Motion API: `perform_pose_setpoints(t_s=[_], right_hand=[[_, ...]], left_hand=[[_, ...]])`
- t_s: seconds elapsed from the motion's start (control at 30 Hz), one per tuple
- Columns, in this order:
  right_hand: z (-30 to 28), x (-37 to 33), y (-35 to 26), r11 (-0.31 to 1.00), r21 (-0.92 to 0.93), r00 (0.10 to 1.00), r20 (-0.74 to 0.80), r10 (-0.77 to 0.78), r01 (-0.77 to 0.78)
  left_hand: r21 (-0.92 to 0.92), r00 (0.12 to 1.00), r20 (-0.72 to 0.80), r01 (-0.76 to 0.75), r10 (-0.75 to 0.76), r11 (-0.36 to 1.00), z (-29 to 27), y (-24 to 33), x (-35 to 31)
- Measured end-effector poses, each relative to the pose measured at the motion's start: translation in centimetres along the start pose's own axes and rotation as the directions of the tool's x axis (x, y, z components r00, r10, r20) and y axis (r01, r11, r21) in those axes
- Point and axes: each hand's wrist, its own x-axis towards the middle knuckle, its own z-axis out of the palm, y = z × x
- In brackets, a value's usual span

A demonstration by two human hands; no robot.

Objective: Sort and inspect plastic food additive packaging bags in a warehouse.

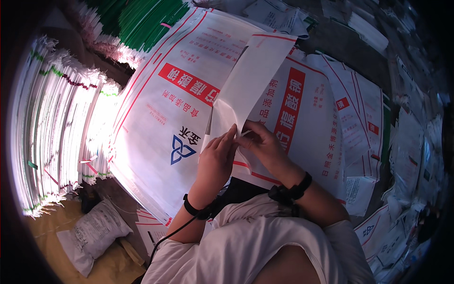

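A large white sack [156, 113] with red stripes, red printed blocks and a blue emblem lies flat in front of me. Its right part is turned over, so a plain white folded flap [253, 71] runs from my hands toward the far side. My left hand [219, 154] grips the near end of this flap with its fingers pressed together. Close beside it, my right hand [260, 142] pinches the same end between thumb and fingers. Under the flap, to the right, shows another printed white surface [302, 123]; whether it is the same sack I cannot tell.
Tall stacks of white sacks [56, 128] with frayed edges stand at the left. Green folded sacks [146, 23] are piled at the far left. A filled white bag [97, 232] lies at the near left. More printed sacks [357, 109] spread along the right.
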Motion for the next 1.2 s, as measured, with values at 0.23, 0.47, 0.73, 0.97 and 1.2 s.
perform_pose_setpoints(t_s=[0.23,0.47,0.73,0.97,1.2], right_hand=[[0.1,-0.1,0.4,0.961,-0.247,0.99,-0.038,-0.135,0.122],[-0.3,0.2,0.1,0.935,-0.33,0.971,-0.235,0.05,-0.128],[-1.2,-2.0,-0.7,0.918,-0.391,0.942,-0.328,-0.075,-0.064],[-0.4,-3.6,-3.5,0.76,-0.588,0.898,-0.123,-0.423,0.278],[-0.6,-5.0,-3.9,0.714,-0.585,0.888,0.022,-0.459,0.384]], left_hand=[[0.031,0.999,-0.001,0.037,-0.037,0.999,0.0,-0.1,0.2],[-0.065,0.934,-0.232,0.264,-0.272,0.962,-1.1,-1.3,1.8],[-0.598,0.754,-0.339,0.289,-0.563,0.747,-5.4,-6.0,3.7],[-0.409,0.839,-0.36,0.252,-0.409,0.877,-5.1,-3.8,2.8],[-0.253,0.705,0.169,0.707,-0.689,0.661,-6.5,-7.2,1.4]])
